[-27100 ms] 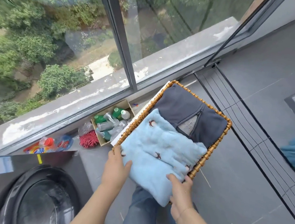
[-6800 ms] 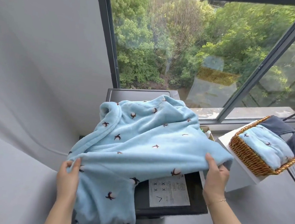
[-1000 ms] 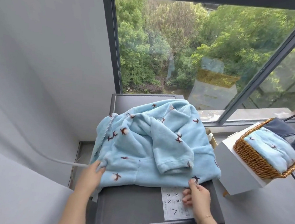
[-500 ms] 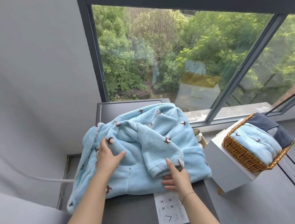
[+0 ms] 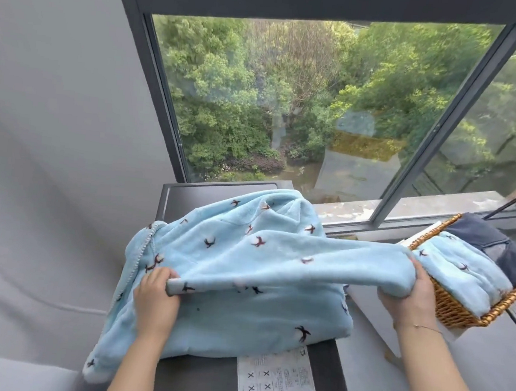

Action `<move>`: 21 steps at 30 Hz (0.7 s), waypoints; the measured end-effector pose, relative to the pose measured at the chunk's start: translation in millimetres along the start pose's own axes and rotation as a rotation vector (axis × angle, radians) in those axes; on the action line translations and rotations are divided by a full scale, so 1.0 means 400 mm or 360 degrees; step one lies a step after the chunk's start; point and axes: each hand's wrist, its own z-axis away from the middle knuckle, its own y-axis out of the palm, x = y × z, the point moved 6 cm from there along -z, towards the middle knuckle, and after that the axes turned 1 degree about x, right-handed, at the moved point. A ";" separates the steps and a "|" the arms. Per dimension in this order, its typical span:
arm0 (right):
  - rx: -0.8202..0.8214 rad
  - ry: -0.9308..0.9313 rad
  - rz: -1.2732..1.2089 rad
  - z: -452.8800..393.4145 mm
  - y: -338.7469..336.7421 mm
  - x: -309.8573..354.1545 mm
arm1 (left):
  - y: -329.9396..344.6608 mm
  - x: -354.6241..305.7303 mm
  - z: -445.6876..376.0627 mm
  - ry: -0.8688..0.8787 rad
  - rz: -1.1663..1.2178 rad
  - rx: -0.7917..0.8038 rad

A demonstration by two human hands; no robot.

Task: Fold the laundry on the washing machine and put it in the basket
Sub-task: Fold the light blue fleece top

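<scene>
A wide window (image 5: 320,107) with dark frames fills the upper view, green trees behind the glass, and a plain grey wall (image 5: 56,99) runs down the left side. Below the window stands the dark-topped washing machine (image 5: 203,380), its lid largely covered by a light-blue fleece garment (image 5: 242,287) printed with small dark bird-like marks. The garment's bulk lies spread on the lid, one edge spilling over the left side and hanging down past the machine's near-left corner. A long band of it is pulled taut and raised above the rest, its long axis running nearly level from left to right, the right end reaching out beyond the machine's right edge toward the basket.

To the right, on a white stand, sits a woven wicker basket (image 5: 458,312). Inside it lies a folded light-blue fleece piece (image 5: 462,272) of the same print, nearest the viewer, and behind it a dark navy garment (image 5: 495,247).

A white printed label (image 5: 278,381) with crosses and small text is stuck on the machine's lid near the front edge, partly tucked under the fleece hem.

The left hand (image 5: 156,292) is clenched around the left end of the raised band, fingers curled over the rolled edge. The right hand (image 5: 407,295) grasps the bunched right end, fingers wrapped under the fabric, just beside the basket's near rim. A thin bracelet (image 5: 420,327) circles the right wrist.
</scene>
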 end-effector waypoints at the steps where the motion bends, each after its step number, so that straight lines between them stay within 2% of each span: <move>1: -0.0036 0.0063 -0.0111 -0.014 -0.036 -0.002 | -0.007 -0.002 0.007 0.0072 -0.0004 -0.0013; 5: -0.0332 0.0293 -0.0415 -0.064 -0.192 -0.098 | 0.005 -0.033 0.050 0.0218 -0.0284 0.0043; 8: -0.0496 0.0364 -0.0177 -0.074 -0.225 -0.177 | 0.024 -0.048 0.073 0.0225 -0.0463 0.0183; 12: -0.0396 0.0291 0.0397 -0.113 -0.174 -0.181 | 0.045 -0.102 0.083 0.0357 -0.0450 0.0308; 15: -0.0426 0.0283 0.0814 -0.127 -0.140 -0.167 | 0.057 -0.133 0.088 0.0412 -0.0348 0.0365; 17: -0.0452 0.0119 0.0765 -0.133 -0.119 -0.138 | 0.058 -0.128 0.090 0.0343 -0.0236 0.0411; 19: -0.0446 -0.0075 0.0540 -0.134 -0.100 -0.096 | 0.054 -0.115 0.095 0.0284 -0.0174 0.0461; 21: -0.0470 -0.0175 0.0397 -0.134 -0.100 -0.059 | 0.060 -0.096 0.105 0.0274 -0.0162 0.0612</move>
